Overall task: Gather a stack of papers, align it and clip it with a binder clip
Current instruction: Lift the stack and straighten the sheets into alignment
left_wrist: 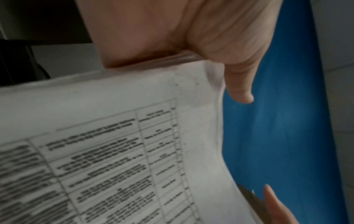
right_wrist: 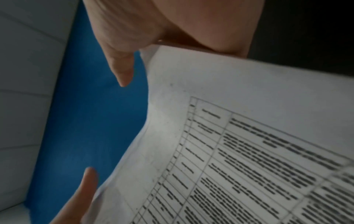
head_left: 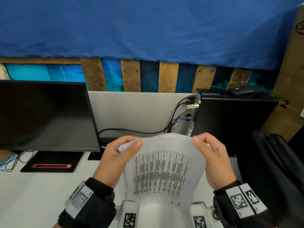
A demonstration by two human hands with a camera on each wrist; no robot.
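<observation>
1. The table (head_left: pixel 32 195) carries a monitor (head_left: pixel 46 116) at far left and a computer tower (head_left: pixel 230 122) at far right.
2. The stack of papers (head_left: pixel 164 170) stands upright at near centre, bowed; it looks light, floppy and prone to fanning, best held by its side edges.
3. The left hand (head_left: pixel 115 160) and right hand (head_left: pixel 213 158) each close a thumb-and-finger grip on a top corner.

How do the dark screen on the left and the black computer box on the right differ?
The screen is wide, thin and glossy, on a flat stand; the computer box is a deep block with cables plugged into its side. A mouse lies on the box, nothing on the screen. Both are black and stand on the desk.
</observation>
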